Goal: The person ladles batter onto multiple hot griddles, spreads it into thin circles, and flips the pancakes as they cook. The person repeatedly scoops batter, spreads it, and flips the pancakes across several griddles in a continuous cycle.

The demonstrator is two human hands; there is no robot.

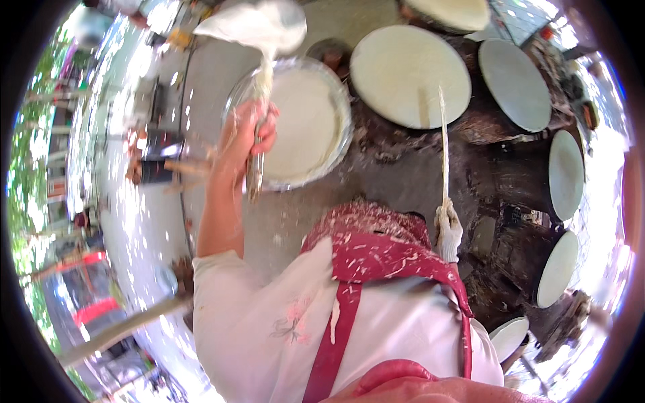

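My left hand (257,128), bare and spattered, grips the handle of a large metal ladle (292,22) coated with pale batter. It is raised beside a wide round basin (345,131) of the same pale liquid. My right hand (447,226), in a whitish knitted glove, holds a long thin stick (445,151). The stick points up and away, its tip in line with a large round griddle (403,70) covered by a pale layer. Whether the tip touches that layer cannot be told. A darker strip, perhaps a shadow, lies on it beside the stick.
More round griddles with pale surfaces curve along the right, among them one at the upper right (514,85) and one further down (565,174). They stand on a dark, crusted stove (473,121). A wooden stool (189,167) is at the left. My red apron (388,252) bears pale splashes.
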